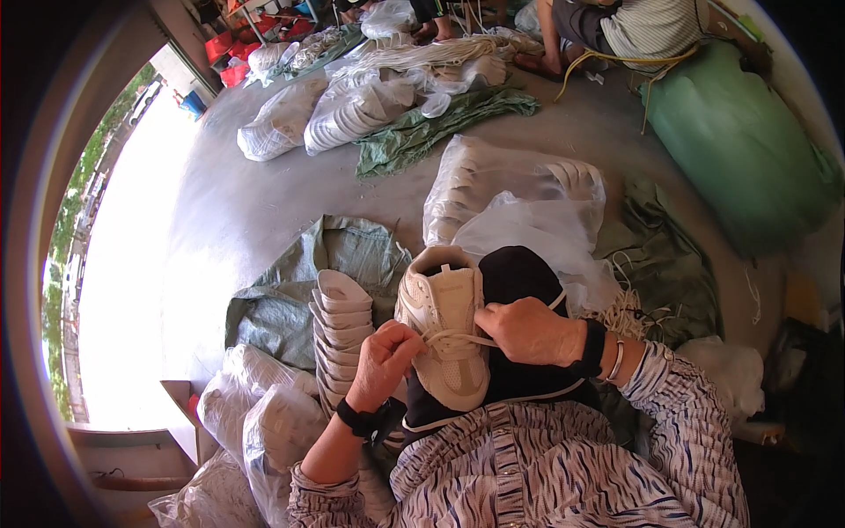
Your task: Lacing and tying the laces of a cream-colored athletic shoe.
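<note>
A cream shoe upper (444, 334) rests on my dark-trousered knee (519, 277), toe toward me. A pale lace (453, 340) runs across its eyelets. My left hand (383, 359) pinches the lace end at the shoe's left side. My right hand (531, 330) grips the lace at the shoe's right side, fingers closed over the eyelets. Both wrists wear dark bands.
A nested stack of white shoe uppers (341, 339) stands just left of my knee. Clear plastic bags of uppers (264, 418) lie at lower left and ahead (510, 198). Green sacks (744, 141) sit around. Another person (634, 31) sits at the far side.
</note>
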The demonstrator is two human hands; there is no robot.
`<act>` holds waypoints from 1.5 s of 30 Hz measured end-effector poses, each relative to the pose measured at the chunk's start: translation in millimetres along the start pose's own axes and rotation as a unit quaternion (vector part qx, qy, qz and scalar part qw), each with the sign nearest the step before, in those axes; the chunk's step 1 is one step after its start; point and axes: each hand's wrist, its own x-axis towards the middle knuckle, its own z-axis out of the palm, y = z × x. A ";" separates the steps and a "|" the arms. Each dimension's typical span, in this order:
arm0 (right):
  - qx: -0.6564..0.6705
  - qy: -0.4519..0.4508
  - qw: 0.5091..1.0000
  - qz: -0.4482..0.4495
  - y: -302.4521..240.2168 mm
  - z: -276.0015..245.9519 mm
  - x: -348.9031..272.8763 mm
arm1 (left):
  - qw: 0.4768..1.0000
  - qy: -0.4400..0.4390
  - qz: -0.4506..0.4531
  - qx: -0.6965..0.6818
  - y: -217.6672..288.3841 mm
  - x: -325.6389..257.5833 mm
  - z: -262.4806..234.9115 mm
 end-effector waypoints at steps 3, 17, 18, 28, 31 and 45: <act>0.064 0.001 0.998 0.022 10.6 8.0 0.9 | 0.988 -0.010 0.111 0.108 -4.7 5.4 1.3; 0.140 0.041 0.989 0.015 16.0 11.1 5.0 | 0.993 0.018 0.035 0.109 7.2 14.3 3.9; 0.097 0.034 0.995 0.005 15.1 10.3 4.4 | 0.966 0.020 0.105 0.235 12.8 14.1 8.1; -0.146 0.060 0.966 -0.206 3.8 -15.3 20.1 | 0.687 -0.056 0.434 0.580 68.6 37.1 0.6; -0.154 0.020 0.960 -0.235 16.5 -11.9 27.0 | 0.641 -0.159 0.341 0.669 74.6 45.5 3.1; -0.060 -0.149 0.987 0.021 -13.1 -13.3 46.3 | 0.733 -0.137 0.350 0.567 23.1 87.7 1.0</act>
